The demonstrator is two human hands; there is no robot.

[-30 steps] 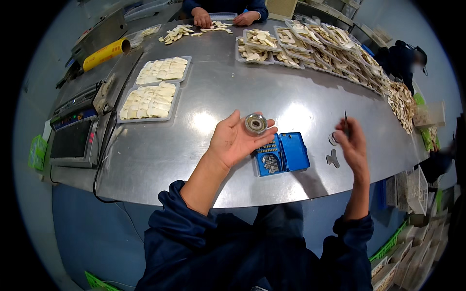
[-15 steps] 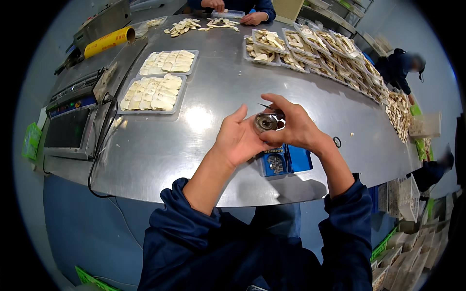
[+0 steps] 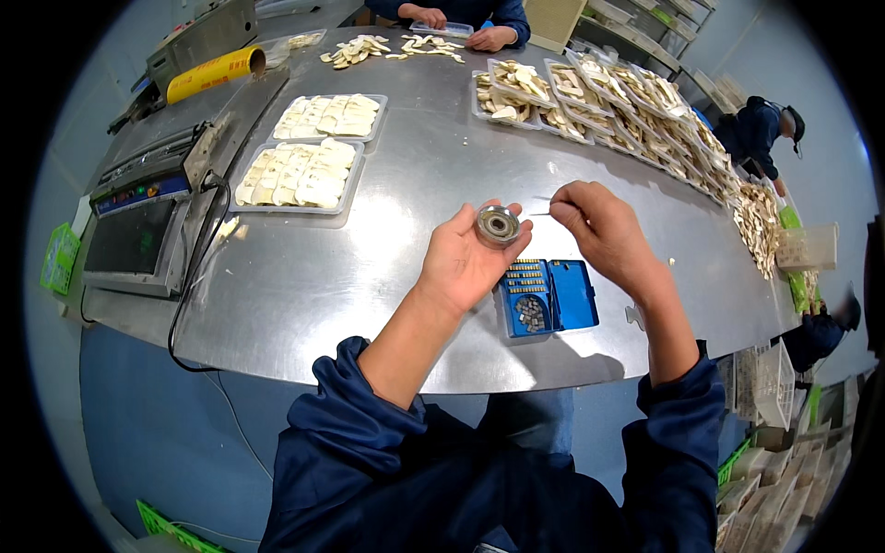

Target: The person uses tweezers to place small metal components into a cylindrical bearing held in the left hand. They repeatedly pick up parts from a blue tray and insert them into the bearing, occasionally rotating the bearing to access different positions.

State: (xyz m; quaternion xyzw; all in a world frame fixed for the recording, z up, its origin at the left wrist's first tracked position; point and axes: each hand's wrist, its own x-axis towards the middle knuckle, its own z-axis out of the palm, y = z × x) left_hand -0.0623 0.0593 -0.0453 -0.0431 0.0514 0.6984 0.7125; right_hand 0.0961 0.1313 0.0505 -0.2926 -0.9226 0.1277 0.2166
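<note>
My left hand (image 3: 458, 263) is palm up, its fingers curled around a round metal wheel with a ringed hub (image 3: 498, 226). To its right, my right hand (image 3: 604, 226) pinches a thin pointed metal tool, probably tweezers (image 3: 542, 214), with the tip toward the wheel but apart from it. Below the hands, on the steel table (image 3: 415, 341), lies an open blue plastic box (image 3: 575, 293). Rows of small brass-coloured pieces (image 3: 525, 275) and a heap of small grey blocks (image 3: 530, 313) fill its compartments. A small flat metal piece (image 3: 634, 317) lies beside my right forearm.
Two trays of sliced mushrooms (image 3: 300, 175) sit at left, near a sealing machine (image 3: 138, 230) with a black cable. Stacked mushroom trays (image 3: 627, 120) and a loose pile (image 3: 756, 217) line the right. Across the table a person's hands (image 3: 489, 39) work; other people stand at right.
My right hand has drawn back to the right from the wheel with the thin tool. The wheel stays in my left hand, now uncovered, and more of the blue box shows.
</note>
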